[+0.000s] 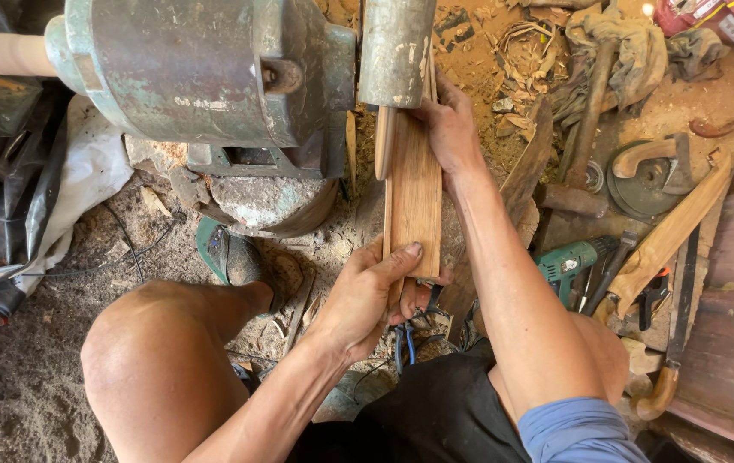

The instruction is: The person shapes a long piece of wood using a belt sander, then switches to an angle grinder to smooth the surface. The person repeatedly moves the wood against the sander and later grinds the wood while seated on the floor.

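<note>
- My left hand [367, 296] grips the near end of a flat reddish-brown wooden slat [414, 193], fingers curled around its edge and my thumb pressed flat on the top face.
- My right hand [448, 124] holds the far end of that slat, fingers wrapped round its right edge — I cannot tell just how they sit underneath, since the wood hides them.
- The slat lies lengthwise between my two hands, running away from me, with its far end up against a worn grey metal cylinder [395, 51].
- A thin pale wooden stick [382, 141] hangs down from below the cylinder, just beside the slat's left edge.
- Left of that sits a heavy green-grey cast-metal machine housing [204, 73], its paint rubbed and rusty.
- My bare knee [157, 360] is low on the left, above a dirt floor [15, 377] strewn with wood chips.
- On the right — near my forearm — lie a green electric drill [574, 260] and a long curved wooden piece [671, 231].
</note>
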